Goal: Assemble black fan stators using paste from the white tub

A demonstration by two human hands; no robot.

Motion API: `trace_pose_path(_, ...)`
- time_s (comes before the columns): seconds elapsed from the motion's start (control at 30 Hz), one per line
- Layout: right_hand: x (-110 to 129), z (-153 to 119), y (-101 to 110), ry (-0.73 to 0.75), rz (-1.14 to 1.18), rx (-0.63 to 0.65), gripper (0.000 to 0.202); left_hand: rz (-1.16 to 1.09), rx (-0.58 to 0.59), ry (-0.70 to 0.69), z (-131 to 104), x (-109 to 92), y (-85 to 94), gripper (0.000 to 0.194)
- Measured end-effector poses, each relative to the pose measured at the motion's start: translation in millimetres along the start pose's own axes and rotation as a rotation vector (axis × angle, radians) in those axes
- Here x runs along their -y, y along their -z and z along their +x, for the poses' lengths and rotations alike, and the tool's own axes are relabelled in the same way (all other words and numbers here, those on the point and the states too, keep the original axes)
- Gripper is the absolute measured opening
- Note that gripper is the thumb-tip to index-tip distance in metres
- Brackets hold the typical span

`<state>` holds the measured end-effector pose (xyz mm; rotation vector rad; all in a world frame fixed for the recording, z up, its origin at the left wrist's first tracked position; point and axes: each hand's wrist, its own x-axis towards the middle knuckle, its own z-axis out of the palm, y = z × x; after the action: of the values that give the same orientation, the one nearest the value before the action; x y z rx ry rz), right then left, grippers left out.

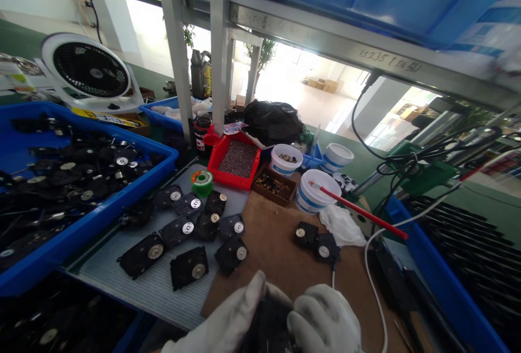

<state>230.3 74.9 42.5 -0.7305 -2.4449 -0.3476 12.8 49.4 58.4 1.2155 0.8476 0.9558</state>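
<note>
Both my hands wear white gloves at the bottom middle of the head view. Between them is a black part (271, 323), cut off by the lower edge. My left hand (232, 315) wraps its left side, thumb pointing up. My right hand (325, 317) has its fingers curled against the right side. Beyond them, two black units with silver discs (324, 251) rest on the brown board (268, 244). Several similar black units (189, 269) lie on the grey ribbed mat (109, 271) to the left.
Blue bins with black parts stand left (163, 160) and right (459, 298). Behind the board are a red tray (238, 160), a brown box (273, 186) and white tubs (317, 193) with a red rod (366, 212) across one. A white cable (376, 293) runs down the right.
</note>
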Motion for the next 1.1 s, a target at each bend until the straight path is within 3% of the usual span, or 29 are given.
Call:
trace_pose_path(0.13,-18,13,4,-0.191,0.184,-0.114,0.034,-0.054,0.008,0.062,-5,15,12.6,0.039)
trace_pose_path(0.23,-31,13,-11,-0.344,0.066,-0.057,0.036,-0.194,-0.037,0.160,-2,19,14.5,0.052)
trace_pose_path(0.33,-39,7,-39,-0.360,-0.058,-0.004,0.034,-0.267,0.001,0.244,5,21,8.6,0.062)
trace_pose_path(0.5,-47,10,-65,-0.429,-0.110,0.096,0.033,-0.366,-0.062,0.253,13,22,4.6,0.051)
trace_pose_path(0.63,-42,23,-44,-0.527,-0.073,0.066,0.030,-0.225,-0.159,0.171,12,17,15.5,0.051)
trace_pose_path(0.73,-24,27,-20,-0.475,0.169,0.123,0.026,-0.024,-0.211,0.014,2,18,27.5,0.044)
trace_pose_path(0.83,-4,27,-7,-0.344,0.316,0.221,0.025,0.115,-0.107,-0.092,-10,28,37.4,0.048)
trace_pose_path(0.93,6,26,-8,-0.206,0.152,0.223,0.023,0.226,-0.003,-0.189,-14,37,40.9,0.045)
trace_pose_path(1.03,7,24,-9,-0.174,0.105,0.209,0.016,0.263,-0.028,-0.144,-9,36,38.1,0.043)
trace_pose_path(1.1,6,23,-6,-0.195,0.068,0.114,0.012,0.252,-0.086,-0.044,-2,35,34.6,0.045)
